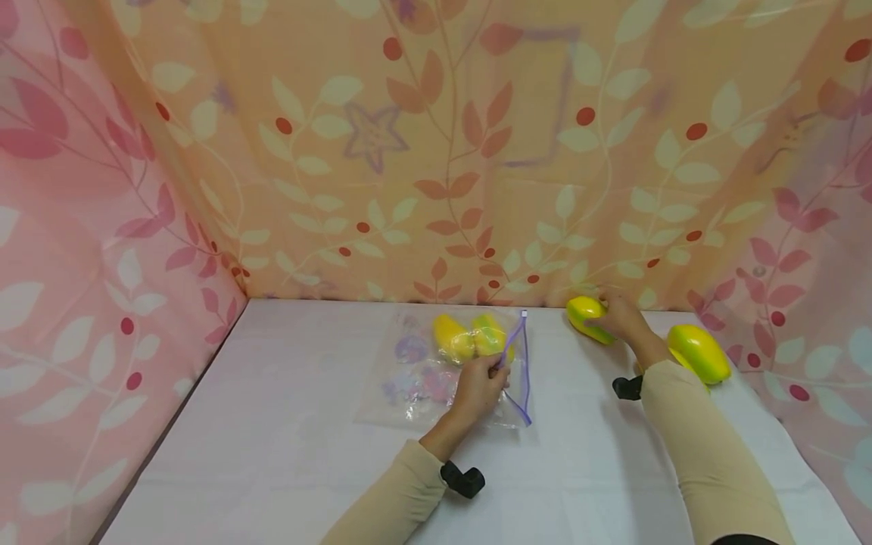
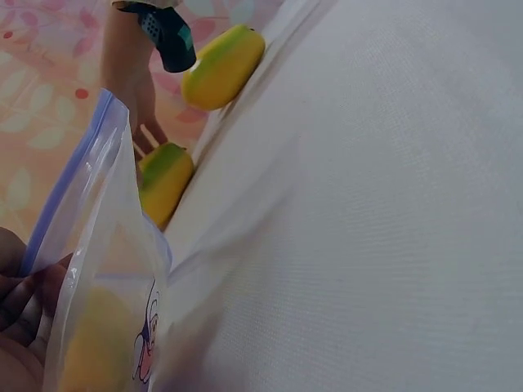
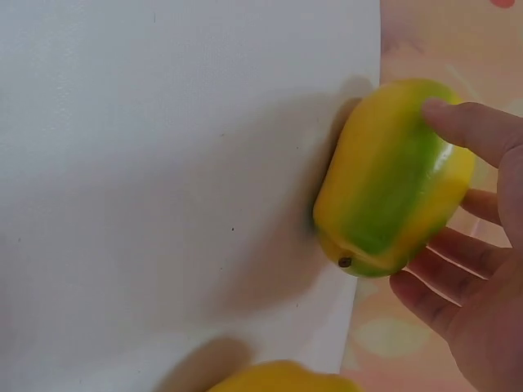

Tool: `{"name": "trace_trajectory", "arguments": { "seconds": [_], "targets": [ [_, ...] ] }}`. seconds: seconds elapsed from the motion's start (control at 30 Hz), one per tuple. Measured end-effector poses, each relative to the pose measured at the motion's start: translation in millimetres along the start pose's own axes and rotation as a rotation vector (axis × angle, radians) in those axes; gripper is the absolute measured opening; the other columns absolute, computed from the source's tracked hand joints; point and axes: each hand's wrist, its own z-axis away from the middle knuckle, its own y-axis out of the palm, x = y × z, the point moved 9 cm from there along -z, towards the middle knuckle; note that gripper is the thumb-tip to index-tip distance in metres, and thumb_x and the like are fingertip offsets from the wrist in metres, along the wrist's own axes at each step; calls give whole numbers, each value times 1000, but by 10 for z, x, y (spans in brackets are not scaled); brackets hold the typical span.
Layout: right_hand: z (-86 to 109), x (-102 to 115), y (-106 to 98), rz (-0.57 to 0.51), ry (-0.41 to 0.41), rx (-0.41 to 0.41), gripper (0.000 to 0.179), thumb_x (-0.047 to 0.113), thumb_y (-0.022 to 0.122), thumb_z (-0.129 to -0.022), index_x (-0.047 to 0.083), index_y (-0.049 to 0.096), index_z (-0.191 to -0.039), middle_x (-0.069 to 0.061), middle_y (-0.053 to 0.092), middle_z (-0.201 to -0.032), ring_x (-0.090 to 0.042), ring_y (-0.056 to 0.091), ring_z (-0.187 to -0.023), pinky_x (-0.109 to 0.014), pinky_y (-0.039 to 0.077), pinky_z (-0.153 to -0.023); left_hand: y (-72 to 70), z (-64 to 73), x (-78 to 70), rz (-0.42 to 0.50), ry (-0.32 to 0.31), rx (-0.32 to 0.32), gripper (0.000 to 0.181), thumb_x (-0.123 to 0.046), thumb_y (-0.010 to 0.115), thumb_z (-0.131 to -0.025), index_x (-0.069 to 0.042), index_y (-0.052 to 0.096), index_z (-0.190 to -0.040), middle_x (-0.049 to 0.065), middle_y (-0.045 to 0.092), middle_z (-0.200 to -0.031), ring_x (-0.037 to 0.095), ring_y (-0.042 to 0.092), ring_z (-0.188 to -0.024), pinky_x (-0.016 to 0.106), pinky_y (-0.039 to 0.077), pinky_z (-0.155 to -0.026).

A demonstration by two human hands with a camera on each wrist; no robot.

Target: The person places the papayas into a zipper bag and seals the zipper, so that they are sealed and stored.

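A clear zip bag (image 1: 381, 405) with a purple zip edge and printed pictures lies on the white table. Inside it show two yellow-green fruits (image 1: 453, 338). My left hand (image 1: 479, 390) pinches the bag's edge at the zip, and the mouth gapes in the left wrist view. To the right, near the table's back edge, my right hand (image 1: 621, 318) holds a yellow-green papaya-like fruit (image 3: 392, 175), thumb on its upper side and fingers round the other. Another such fruit (image 1: 702, 353) lies beside the right forearm, partly hidden by the sleeve.
The white table (image 1: 272, 439) meets a hanging orange leaf-patterned cloth (image 1: 327, 189) at the back. Pink patterned cloths (image 1: 75, 303) hang at both sides. Each wrist wears a black camera mount, one (image 1: 463, 481) on the left sleeve.
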Motion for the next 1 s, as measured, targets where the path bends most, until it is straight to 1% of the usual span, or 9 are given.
{"name": "trace_trajectory", "arguments": {
  "seconds": [0.17, 0.3, 0.33, 0.4, 0.53, 0.6, 0.8, 0.93, 1.0],
  "targets": [
    [-9, 10, 25, -3, -7, -3, 70, 18, 71, -87, -11, 36, -140, -29, 25, -153, -49, 32, -132, -62, 26, -113, 4, 0, -4, -7, 3, -5, 33, -5, 62, -93, 9, 62, -123, 15, 73, -88, 5, 66, -64, 12, 48, -55],
    [-13, 21, 20, -3, -35, -24, 63, 15, 71, -86, -11, 42, -136, -28, 27, -151, -48, 31, -131, -62, 27, -112, 16, 4, 1, 1, -1, 1, 33, -5, 62, -93, 9, 62, -123, 17, 72, -91, 5, 66, -65, 12, 50, -56],
    [-11, 21, 19, -2, -36, -27, 61, 14, 71, -85, -11, 43, -135, -27, 28, -150, -48, 32, -130, -62, 28, -111, 16, 7, -5, -2, 6, -1, 33, -5, 62, -93, 9, 62, -123, 17, 72, -90, 5, 66, -65, 13, 50, -56],
    [-10, 16, 23, -1, -28, -28, 59, 14, 71, -86, -10, 45, -134, -27, 29, -149, -47, 33, -128, -62, 29, -110, 13, 13, -8, -6, 8, -2, 33, -5, 62, -93, 9, 62, -122, 17, 72, -89, 5, 66, -64, 13, 50, -56],
    [-6, -7, 46, 7, 25, -7, 63, 16, 70, -87, -8, 40, -138, -27, 26, -151, -46, 33, -127, -62, 29, -111, 4, 18, -20, -15, 19, -5, 32, -4, 62, -92, 9, 63, -121, 16, 72, -87, 4, 65, -64, 13, 49, -56],
    [0, -7, 47, 11, 36, -4, 65, 16, 70, -87, -8, 39, -139, -28, 25, -152, -47, 32, -128, -62, 28, -111, 3, 19, -22, -15, 24, -7, 32, -4, 62, -92, 9, 63, -121, 16, 72, -87, 5, 65, -64, 12, 49, -56],
    [16, -13, 40, 5, 44, -13, 67, 12, 72, -85, -7, 39, -140, -27, 23, -153, -47, 31, -130, -63, 27, -112, -9, 34, -36, -9, 44, -15, 31, -3, 62, -92, 11, 63, -120, 15, 72, -86, 9, 67, -64, 15, 51, -56],
    [9, -31, 52, 2, 41, -17, 68, 13, 72, -85, -7, 38, -140, -27, 21, -154, -48, 31, -131, -64, 26, -112, -9, 36, -22, -5, 33, -10, 31, -4, 62, -92, 10, 63, -120, 15, 72, -87, 7, 67, -64, 14, 51, -56],
    [8, -32, 55, 7, 37, -23, 68, 14, 73, -84, -6, 39, -140, -27, 23, -153, -47, 32, -130, -63, 27, -112, -3, 30, -8, -2, 22, -8, 31, -4, 62, -92, 10, 63, -121, 15, 72, -88, 5, 66, -64, 13, 51, -57]
  ]
}}
